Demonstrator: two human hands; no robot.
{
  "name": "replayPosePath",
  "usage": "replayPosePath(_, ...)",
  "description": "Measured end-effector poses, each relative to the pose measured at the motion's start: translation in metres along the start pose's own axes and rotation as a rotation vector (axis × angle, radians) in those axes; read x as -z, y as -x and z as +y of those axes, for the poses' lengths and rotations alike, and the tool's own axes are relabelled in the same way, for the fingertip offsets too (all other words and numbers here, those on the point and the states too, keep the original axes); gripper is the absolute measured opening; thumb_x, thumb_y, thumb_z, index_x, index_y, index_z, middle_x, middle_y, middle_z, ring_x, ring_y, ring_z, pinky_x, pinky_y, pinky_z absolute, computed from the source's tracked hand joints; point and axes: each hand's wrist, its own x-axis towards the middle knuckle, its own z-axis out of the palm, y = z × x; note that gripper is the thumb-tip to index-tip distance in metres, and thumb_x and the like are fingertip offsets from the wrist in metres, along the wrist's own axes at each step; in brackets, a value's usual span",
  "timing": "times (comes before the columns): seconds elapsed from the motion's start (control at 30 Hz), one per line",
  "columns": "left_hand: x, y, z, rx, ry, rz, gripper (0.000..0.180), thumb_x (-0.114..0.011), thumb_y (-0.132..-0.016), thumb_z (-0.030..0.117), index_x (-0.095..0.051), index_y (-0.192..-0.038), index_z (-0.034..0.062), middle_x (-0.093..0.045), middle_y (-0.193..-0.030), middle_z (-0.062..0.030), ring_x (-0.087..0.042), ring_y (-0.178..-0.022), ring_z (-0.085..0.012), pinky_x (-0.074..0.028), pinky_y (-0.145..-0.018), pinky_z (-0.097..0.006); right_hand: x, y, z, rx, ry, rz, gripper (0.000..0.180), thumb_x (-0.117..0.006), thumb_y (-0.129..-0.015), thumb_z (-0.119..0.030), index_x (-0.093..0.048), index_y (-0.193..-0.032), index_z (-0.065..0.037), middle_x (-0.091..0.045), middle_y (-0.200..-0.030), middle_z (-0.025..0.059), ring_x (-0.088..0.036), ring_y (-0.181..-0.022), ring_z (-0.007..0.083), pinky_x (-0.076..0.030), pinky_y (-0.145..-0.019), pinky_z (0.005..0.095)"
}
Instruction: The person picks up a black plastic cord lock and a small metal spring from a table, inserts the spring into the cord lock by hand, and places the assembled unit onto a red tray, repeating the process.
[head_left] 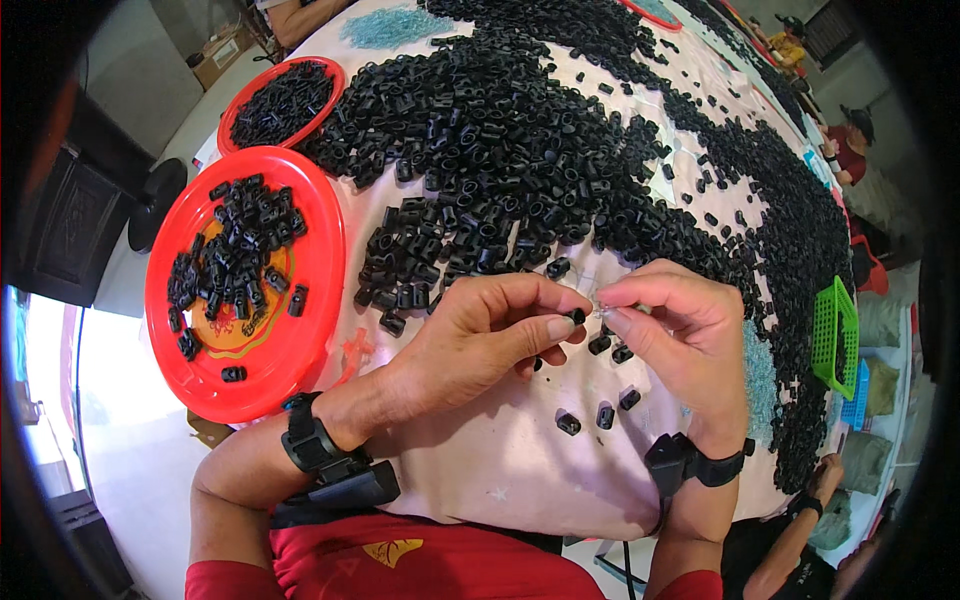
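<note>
My left hand (490, 325) is closed, pinching a small black plastic barrel piece (576, 316) that looks like a cord lock part between thumb and forefinger. Close beside it, the fingertips of my right hand (675, 320) are pressed together on a tiny, thin, shiny piece (600, 308), perhaps a small spring; its exact shape is too small to make out. The two hands almost meet over the pale cloth. Several loose black pieces (605, 416) lie just below them, and a large heap of the same black pieces (480, 150) spreads out beyond.
On the left stands a red plate (325, 290) with black pieces on it; behind it is another red tray (226, 118) of black parts. Bluish small parts lie in piles (395, 28) at the far side and right (760, 385). A green basket (825, 335) and a co-worker's arm (800, 530) are at right.
</note>
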Motion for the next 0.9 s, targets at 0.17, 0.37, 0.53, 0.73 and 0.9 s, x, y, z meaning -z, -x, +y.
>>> replayPosePath(0.17,0.001,-0.001,-0.001,0.013,0.037,-0.008,0.026,-0.062,-0.105,0.017,-0.065,-0.128,0.0037,-0.073,-0.112,-0.0039,-0.064,-0.089,-0.0047,-0.051,-0.073,-0.02,-0.009,-0.002,0.003,0.1,0.094,0.017,0.022,-0.071,-0.087,0.005,-0.08,-0.105,-0.005,-0.074,-0.09,0.0066,-0.064,-0.074,0.01,-0.049,-0.062,0.0222)
replayPosePath(0.37,0.0,-0.003,-0.004,-0.008,0.09,0.011,0.023,-0.062,-0.106,0.022,-0.064,-0.121,0.0054,-0.072,-0.103,-0.001,-0.063,-0.085,-0.004,-0.051,-0.073,-0.02,-0.013,-0.004,-0.003,0.152,0.247,-0.015,0.025,-0.071,-0.086,0.004,-0.08,-0.107,-0.006,-0.075,-0.092,0.008,-0.066,-0.078,0.0161,-0.052,-0.067,0.0275)
replayPosePath(0.53,0.003,-0.004,-0.005,-0.008,0.12,-0.029,0.027,-0.061,-0.106,0.019,-0.061,-0.127,0.0017,-0.072,-0.11,-0.0071,-0.064,-0.087,-0.0072,-0.052,-0.073,-0.021,-0.014,-0.005,-0.001,0.252,0.345,0.02,0.031,-0.069,-0.083,0.006,-0.079,-0.109,-0.006,-0.075,-0.095,0.0091,-0.066,-0.081,0.0211,-0.053,-0.07,0.03)
replayPosePath(0.73,0.005,-0.002,-0.008,0.011,0.295,-0.039,0.027,-0.057,-0.108,0.019,-0.061,-0.128,0.0007,-0.071,-0.11,-0.007,-0.063,-0.087,-0.0075,-0.052,-0.073,-0.021,-0.009,-0.005,-0.004,0.181,0.388,0.012,0.029,-0.068,-0.084,0.004,-0.077,-0.111,-0.003,-0.073,-0.098,0.0112,-0.066,-0.087,0.0256,-0.053,-0.078,0.0349)
replayPosePath(0.9,0.003,-0.003,-0.009,0.065,0.403,-0.037,0.031,-0.054,-0.109,0.021,-0.061,-0.13,-0.0006,-0.069,-0.103,-0.0054,-0.061,-0.083,-0.0076,-0.05,-0.07,-0.02,0.008,-0.01,0.028,0.21,0.927,0.18,0.03,-0.069,-0.087,-0.001,-0.074,-0.117,-0.001,-0.068,-0.109,0.015,-0.062,-0.097,0.0331,-0.052,-0.084,0.0401)
